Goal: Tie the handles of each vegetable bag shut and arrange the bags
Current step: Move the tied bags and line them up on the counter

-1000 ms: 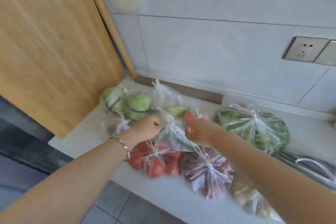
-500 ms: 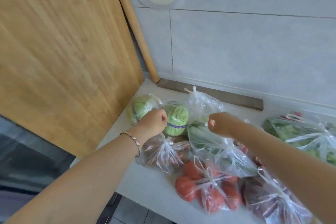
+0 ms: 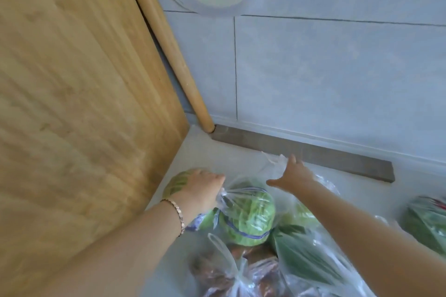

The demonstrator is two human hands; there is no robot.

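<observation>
My left hand (image 3: 201,190) is clenched round the gathered neck of the cabbage bag (image 3: 248,217), which sits on the worktop (image 3: 205,152) beside the wooden board (image 3: 84,103). My right hand (image 3: 289,177) reaches forward, fingers spread and loose, just by the knotted top of a second bag (image 3: 299,214).

I count four vegetable bags: cabbage bag (image 3: 229,196), leafy bag (image 3: 306,255), brownish bag (image 3: 217,275), edge bag (image 3: 427,222). Two cabbages (image 3: 251,219). Two hands: left hand (image 3: 200,188), right hand (image 3: 292,176). One bracelet (image 3: 179,212), one wooden board (image 3: 72,103), one wooden rod (image 3: 166,41), one grey strip (image 3: 313,152).
</observation>
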